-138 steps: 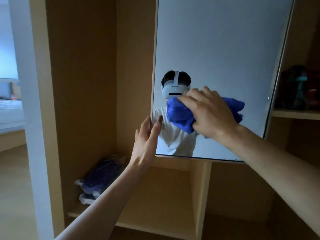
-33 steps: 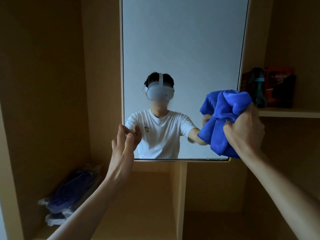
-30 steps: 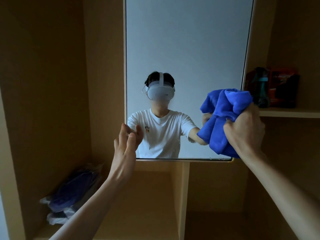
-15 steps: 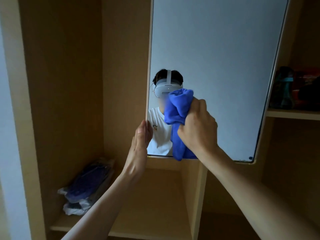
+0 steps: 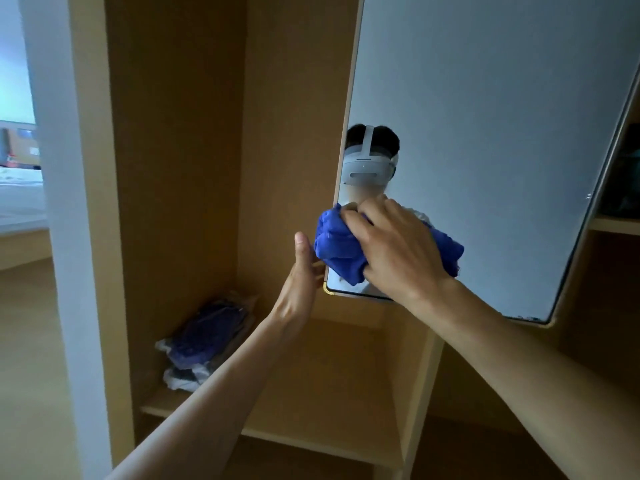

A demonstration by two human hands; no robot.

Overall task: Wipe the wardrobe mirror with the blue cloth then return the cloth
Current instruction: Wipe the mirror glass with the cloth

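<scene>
The wardrobe mirror (image 5: 485,133) is a tall panel with a thin frame, swung at an angle in front of the wooden wardrobe. My right hand (image 5: 398,251) grips the bunched blue cloth (image 5: 336,247) and presses it onto the glass near the mirror's lower left corner. My left hand (image 5: 298,292) rests against the mirror's left edge just beside the cloth, thumb up and fingers straight. A person wearing a white headset is reflected just above the cloth.
Bagged dark-blue folded fabric (image 5: 204,337) lies on the lower wardrobe shelf (image 5: 311,427) at left. A vertical divider (image 5: 415,393) stands under the mirror. Dark items (image 5: 623,188) sit on a shelf at far right. A white door frame (image 5: 65,202) and a bed (image 5: 17,195) are at left.
My right hand has slid the cloth down and left to the mirror's lower left corner, now spread flatter on the glass. The view has swung left. My left hand stays on the edge.
</scene>
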